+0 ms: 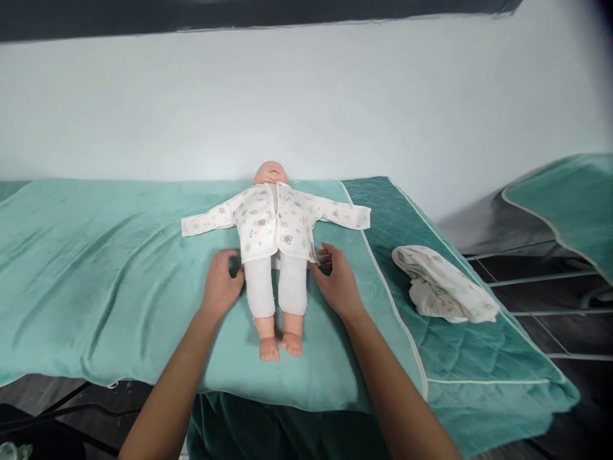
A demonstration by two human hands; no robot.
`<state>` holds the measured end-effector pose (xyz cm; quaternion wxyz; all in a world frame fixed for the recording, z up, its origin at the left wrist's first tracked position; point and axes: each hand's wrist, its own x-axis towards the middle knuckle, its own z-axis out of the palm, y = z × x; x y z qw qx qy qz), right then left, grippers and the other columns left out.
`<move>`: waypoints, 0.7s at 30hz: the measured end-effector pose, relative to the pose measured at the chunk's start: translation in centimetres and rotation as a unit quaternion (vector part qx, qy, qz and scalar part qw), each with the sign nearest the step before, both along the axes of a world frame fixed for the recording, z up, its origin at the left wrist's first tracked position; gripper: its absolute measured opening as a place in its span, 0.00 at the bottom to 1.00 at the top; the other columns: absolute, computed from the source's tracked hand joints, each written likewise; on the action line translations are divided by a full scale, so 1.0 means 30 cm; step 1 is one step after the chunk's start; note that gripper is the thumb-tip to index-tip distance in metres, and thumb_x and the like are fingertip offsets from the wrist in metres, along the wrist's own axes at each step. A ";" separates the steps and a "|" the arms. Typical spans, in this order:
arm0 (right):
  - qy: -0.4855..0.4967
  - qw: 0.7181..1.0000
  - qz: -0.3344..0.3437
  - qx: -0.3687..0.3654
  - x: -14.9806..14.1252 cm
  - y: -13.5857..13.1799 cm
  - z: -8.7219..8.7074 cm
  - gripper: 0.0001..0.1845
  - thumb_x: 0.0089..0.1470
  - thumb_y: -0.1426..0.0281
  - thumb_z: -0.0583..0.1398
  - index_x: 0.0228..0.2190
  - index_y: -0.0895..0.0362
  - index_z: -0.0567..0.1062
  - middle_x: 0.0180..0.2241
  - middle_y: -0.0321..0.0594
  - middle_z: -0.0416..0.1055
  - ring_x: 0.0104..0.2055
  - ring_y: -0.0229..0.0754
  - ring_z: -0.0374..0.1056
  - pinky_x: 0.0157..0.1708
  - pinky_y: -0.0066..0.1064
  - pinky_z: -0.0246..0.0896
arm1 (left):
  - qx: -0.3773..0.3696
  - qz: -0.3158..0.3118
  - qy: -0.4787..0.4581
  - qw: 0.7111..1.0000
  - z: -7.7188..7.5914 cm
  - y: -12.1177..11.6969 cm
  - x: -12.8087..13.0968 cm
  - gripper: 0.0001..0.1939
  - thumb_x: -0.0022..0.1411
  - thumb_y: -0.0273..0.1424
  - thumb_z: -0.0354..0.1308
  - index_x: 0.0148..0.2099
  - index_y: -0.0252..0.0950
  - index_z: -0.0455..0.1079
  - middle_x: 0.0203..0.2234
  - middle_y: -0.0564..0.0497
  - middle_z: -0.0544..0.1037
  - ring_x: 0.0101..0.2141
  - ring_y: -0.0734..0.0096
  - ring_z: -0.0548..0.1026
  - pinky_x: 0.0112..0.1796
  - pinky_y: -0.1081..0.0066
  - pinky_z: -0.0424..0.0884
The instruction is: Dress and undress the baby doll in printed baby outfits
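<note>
A baby doll (271,172) lies on its back, head toward the wall and bare feet toward me. It has on a white printed jacket (258,223) with both sleeves stretched out sideways, and white pants (260,287) that end above the ankles. My left hand (224,281) is beside the doll's hip on the left, its thumb and fingers curved apart with nothing between them. On the other side, my right hand (336,279) is open by the jacket's lower corner, fingers spread. Whether its thumb touches the hem, I cannot tell.
A smooth light-green blanket (143,275) covers most of the bed, over a darker quilted cover (460,358) at the right. On that cover lies a folded white printed cloth (443,281). A white wall (306,96) stands behind. Metal bars (541,279) show at far right.
</note>
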<state>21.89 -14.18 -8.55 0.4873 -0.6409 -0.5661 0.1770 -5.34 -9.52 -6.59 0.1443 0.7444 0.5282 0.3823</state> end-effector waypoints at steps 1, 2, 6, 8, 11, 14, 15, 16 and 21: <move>-0.025 1.000 -0.009 -0.012 -0.005 0.004 0.001 0.29 0.54 0.60 0.60 0.55 0.57 0.67 0.44 0.47 0.71 0.42 0.47 0.68 0.44 0.43 0.66 | -0.010 -0.007 0.015 1.000 -0.003 -0.010 0.001 0.12 0.59 0.26 0.57 0.47 0.39 0.66 0.44 0.45 0.75 0.48 0.58 0.72 0.51 0.57 0.68; -0.048 0.998 -0.016 -0.025 -0.011 0.010 0.003 0.28 0.54 0.60 0.60 0.54 0.58 0.68 0.40 0.45 0.72 0.40 0.47 0.67 0.43 0.42 0.65 | -0.012 -0.009 0.033 0.999 -0.003 -0.015 0.003 0.11 0.59 0.27 0.58 0.45 0.39 0.67 0.44 0.45 0.75 0.48 0.57 0.72 0.51 0.57 0.68; -0.091 0.993 -0.035 -0.063 -0.028 0.040 0.015 0.23 0.53 0.64 0.57 0.51 0.57 0.71 0.33 0.39 0.72 0.35 0.45 0.66 0.37 0.36 0.59 | 0.001 0.010 0.135 0.991 0.011 -0.005 0.020 0.07 0.64 0.30 0.54 0.44 0.37 0.68 0.47 0.43 0.76 0.49 0.52 0.71 0.49 0.53 0.67; -0.083 0.993 -0.044 -0.066 -0.029 0.042 0.019 0.22 0.53 0.65 0.56 0.50 0.56 0.72 0.32 0.38 0.72 0.34 0.43 0.65 0.35 0.34 0.56 | 0.012 0.014 0.159 0.987 0.017 -0.001 0.026 0.07 0.66 0.30 0.52 0.44 0.37 0.69 0.46 0.42 0.76 0.48 0.51 0.71 0.47 0.53 0.67; -0.065 0.994 -0.068 -0.055 -0.018 0.031 0.019 0.20 0.52 0.67 0.56 0.47 0.56 0.73 0.30 0.36 0.71 0.32 0.42 0.64 0.34 0.32 0.54 | 0.031 0.017 0.118 0.992 0.013 -0.009 0.018 0.06 0.67 0.29 0.50 0.41 0.38 0.69 0.42 0.44 0.76 0.45 0.55 0.72 0.46 0.57 0.68; -0.050 0.993 -0.097 -0.042 -0.003 0.018 0.015 0.17 0.51 0.67 0.56 0.43 0.56 0.74 0.29 0.36 0.70 0.31 0.42 0.64 0.33 0.32 0.54 | 0.042 0.044 0.075 0.995 -0.003 -0.024 -0.003 0.05 0.65 0.28 0.52 0.35 0.39 0.67 0.38 0.47 0.76 0.42 0.57 0.72 0.45 0.59 0.68; -0.046 0.993 -0.103 -0.039 0.001 0.016 0.013 0.16 0.52 0.66 0.57 0.42 0.56 0.74 0.28 0.36 0.69 0.31 0.42 0.64 0.33 0.32 0.54 | 0.044 0.054 0.071 0.995 -0.009 -0.028 -0.008 0.05 0.64 0.28 0.52 0.34 0.39 0.66 0.38 0.47 0.76 0.42 0.57 0.72 0.45 0.58 0.68; -0.045 0.992 -0.108 -0.037 0.004 0.015 0.011 0.16 0.52 0.66 0.57 0.42 0.56 0.74 0.28 0.36 0.69 0.31 0.43 0.63 0.33 0.33 0.55 | 0.045 0.062 0.071 0.995 -0.013 -0.030 -0.012 0.05 0.64 0.28 0.53 0.33 0.39 0.66 0.37 0.47 0.76 0.42 0.57 0.72 0.45 0.58 0.68; -0.090 0.991 -0.093 0.046 -0.010 0.015 0.015 0.19 0.51 0.71 0.57 0.47 0.58 0.73 0.41 0.46 0.69 0.38 0.46 0.66 0.40 0.39 0.64 | 0.094 0.073 0.012 0.993 -0.013 -0.030 0.001 0.05 0.64 0.29 0.55 0.44 0.38 0.68 0.43 0.44 0.75 0.46 0.57 0.72 0.48 0.57 0.70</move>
